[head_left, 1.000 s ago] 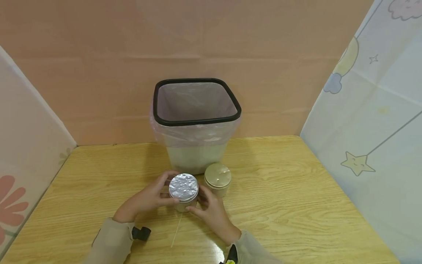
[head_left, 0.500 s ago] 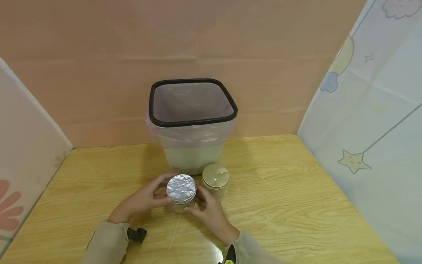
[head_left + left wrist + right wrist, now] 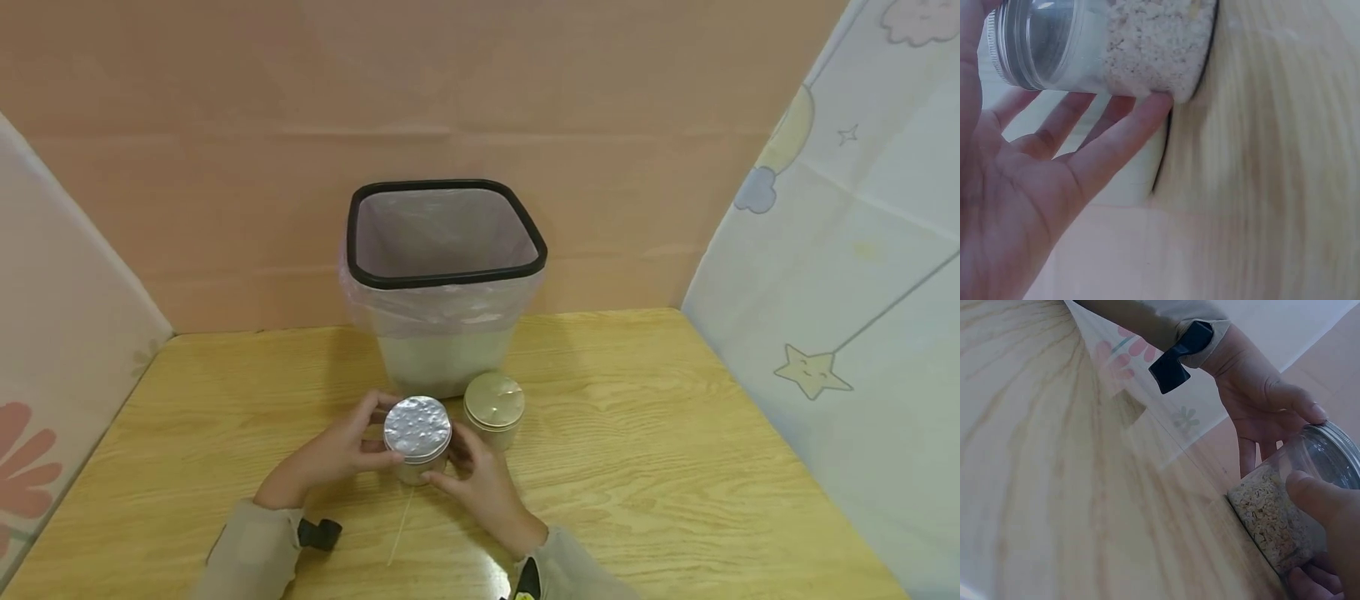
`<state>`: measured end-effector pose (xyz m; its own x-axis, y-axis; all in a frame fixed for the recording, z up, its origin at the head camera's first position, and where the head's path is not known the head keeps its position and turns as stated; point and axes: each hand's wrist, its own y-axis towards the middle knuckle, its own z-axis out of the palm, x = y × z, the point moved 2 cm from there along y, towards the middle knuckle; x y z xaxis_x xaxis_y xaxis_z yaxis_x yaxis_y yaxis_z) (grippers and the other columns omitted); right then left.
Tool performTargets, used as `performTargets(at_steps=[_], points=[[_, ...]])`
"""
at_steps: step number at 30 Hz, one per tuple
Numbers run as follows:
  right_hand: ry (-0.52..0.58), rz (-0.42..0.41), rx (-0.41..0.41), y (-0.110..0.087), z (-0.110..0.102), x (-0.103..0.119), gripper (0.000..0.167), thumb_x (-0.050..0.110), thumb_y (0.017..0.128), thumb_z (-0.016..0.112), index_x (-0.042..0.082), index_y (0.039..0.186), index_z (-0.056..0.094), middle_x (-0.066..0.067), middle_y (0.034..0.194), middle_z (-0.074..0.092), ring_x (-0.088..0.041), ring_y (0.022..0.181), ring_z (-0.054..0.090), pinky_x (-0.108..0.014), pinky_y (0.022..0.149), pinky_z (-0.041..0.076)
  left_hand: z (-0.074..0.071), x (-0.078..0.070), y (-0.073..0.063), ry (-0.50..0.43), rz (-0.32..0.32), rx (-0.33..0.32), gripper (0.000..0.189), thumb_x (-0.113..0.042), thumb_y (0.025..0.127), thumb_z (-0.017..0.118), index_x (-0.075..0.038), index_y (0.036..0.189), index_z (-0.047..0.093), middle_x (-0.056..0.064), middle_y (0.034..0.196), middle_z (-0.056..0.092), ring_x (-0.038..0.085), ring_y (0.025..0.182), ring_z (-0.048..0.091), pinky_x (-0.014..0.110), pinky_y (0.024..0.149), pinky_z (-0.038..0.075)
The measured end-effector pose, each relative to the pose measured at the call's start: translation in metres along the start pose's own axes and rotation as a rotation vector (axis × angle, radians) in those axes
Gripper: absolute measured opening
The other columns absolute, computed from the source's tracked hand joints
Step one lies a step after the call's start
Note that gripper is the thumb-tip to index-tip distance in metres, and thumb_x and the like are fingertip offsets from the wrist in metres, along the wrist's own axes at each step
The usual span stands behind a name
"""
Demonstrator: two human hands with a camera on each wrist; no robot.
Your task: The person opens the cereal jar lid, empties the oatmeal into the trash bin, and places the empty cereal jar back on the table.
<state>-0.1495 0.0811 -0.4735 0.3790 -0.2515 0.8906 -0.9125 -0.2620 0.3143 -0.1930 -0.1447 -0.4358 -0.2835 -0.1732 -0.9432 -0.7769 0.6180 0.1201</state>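
A clear jar (image 3: 423, 473) with a dented silver lid (image 3: 417, 426) stands upright on the wooden table. Pale, flaky grains (image 3: 1272, 525) fill its lower part, as the right wrist view shows. My left hand (image 3: 330, 454) holds the jar from the left, thumb near the lid's lower edge and fingers behind. From the right, my right hand (image 3: 483, 483) grips it, its thumb low on the front; some fingers are hidden behind the jar. A second jar with a gold lid (image 3: 495, 398) stands just beyond my right hand. In the left wrist view the jar's wall (image 3: 1079, 44) lies against several fingers.
A bin (image 3: 442, 358) with a black rim (image 3: 450, 280) and a pinkish liner stands behind the jars. A thin pale stick-like strip (image 3: 400, 527) lies in front of the held jar. Patterned sheets (image 3: 840, 250) border the table (image 3: 637, 450).
The head view shifts slightly to one side and back. Both hands keep their hold on the silver-lidded jar, which stays in the same place on the table.
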Motion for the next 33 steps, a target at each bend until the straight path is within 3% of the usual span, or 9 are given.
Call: performTargets(at_steps=[8, 16, 22, 29, 33], points=[[-0.021, -0.003, -0.012, 0.0006, -0.0018, -0.0013, 0.071, 0.016, 0.081, 0.086, -0.001, 0.141, 0.052, -0.023, 0.134, 0.062, -0.034, 0.120, 0.063, -0.029, 0.099, 0.054, 0.0000, 0.0024, 0.0019, 0.014, 0.047, 0.029, 0.079, -0.010, 0.092, 0.076, -0.003, 0.156, 0.030, 0.024, 0.155, 0.034, 0.049, 0.135, 0.042, 0.035, 0.099, 0.055], [-0.010, -0.010, -0.006, 0.0008, -0.0012, -0.0024, 0.069, 0.015, 0.082, 0.085, -0.002, 0.140, 0.052, -0.023, 0.134, 0.062, -0.035, 0.121, 0.063, -0.030, 0.099, 0.054, -0.0023, 0.0032, -0.0002, 0.014, 0.050, 0.062, 0.075, -0.012, 0.096, 0.072, -0.006, 0.157, 0.029, 0.021, 0.158, 0.031, 0.047, 0.136, 0.042, 0.037, 0.101, 0.054], [-0.006, -0.011, -0.004, -0.0003, -0.0007, -0.0022, 0.069, 0.015, 0.082, 0.085, -0.002, 0.140, 0.052, -0.022, 0.134, 0.062, -0.036, 0.121, 0.062, -0.031, 0.100, 0.053, 0.0004, 0.0014, -0.0001, 0.034, 0.036, 0.038, 0.076, -0.013, 0.094, 0.074, -0.002, 0.154, 0.029, 0.023, 0.152, 0.037, 0.047, 0.133, 0.044, 0.035, 0.100, 0.054], [-0.008, -0.012, -0.004, 0.0000, -0.0008, -0.0022, 0.068, 0.014, 0.083, 0.085, -0.001, 0.140, 0.052, -0.022, 0.134, 0.062, -0.036, 0.122, 0.062, -0.031, 0.099, 0.053, 0.0058, -0.0024, 0.0014, 0.031, -0.030, -0.015, 0.081, -0.015, 0.090, 0.079, 0.006, 0.147, 0.025, 0.029, 0.145, 0.035, 0.047, 0.128, 0.044, 0.032, 0.095, 0.056], [-0.014, -0.009, -0.007, 0.0010, -0.0014, -0.0011, 0.068, 0.012, 0.082, 0.085, -0.002, 0.140, 0.052, -0.023, 0.134, 0.062, -0.035, 0.121, 0.063, -0.029, 0.098, 0.054, 0.0052, -0.0013, 0.0020, 0.041, -0.025, -0.016, 0.087, -0.015, 0.089, 0.080, 0.002, 0.153, 0.022, 0.028, 0.153, 0.029, 0.047, 0.132, 0.042, 0.032, 0.096, 0.056]])
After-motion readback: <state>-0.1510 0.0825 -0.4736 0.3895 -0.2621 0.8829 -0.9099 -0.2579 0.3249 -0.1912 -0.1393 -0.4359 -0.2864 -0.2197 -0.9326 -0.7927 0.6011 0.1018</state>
